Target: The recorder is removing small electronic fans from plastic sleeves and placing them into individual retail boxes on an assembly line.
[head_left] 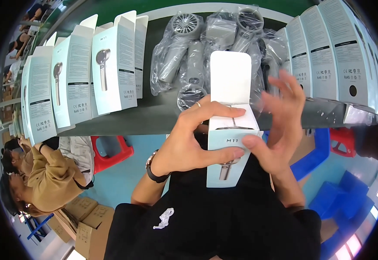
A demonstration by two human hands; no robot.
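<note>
In front of my chest is a light-blue carton (pixel 225 173) with a picture of a handheld fan on its front. Its long white top flap (pixel 230 76) stands up, and smaller white flaps lie folded inward over the opening. My left hand (pixel 193 138) grips the carton from the left, fingers over the inner flaps and thumb across the front. My right hand (pixel 280 130) has its fingers raised and spread, slightly blurred, with the thumb against the carton's upper right front. Just beyond lie several grey handheld fans (pixel 174 60) in clear plastic bags.
Upright cartons (pixel 78 82) with raised flaps line the dark table (pixel 124 122) at left; more cartons (pixel 321 56) stand at right. Below are a red stool (pixel 111 151) and blue bins (pixel 336 195). A seated person (pixel 54 182) in a tan top is at left, near cardboard boxes (pixel 91 221).
</note>
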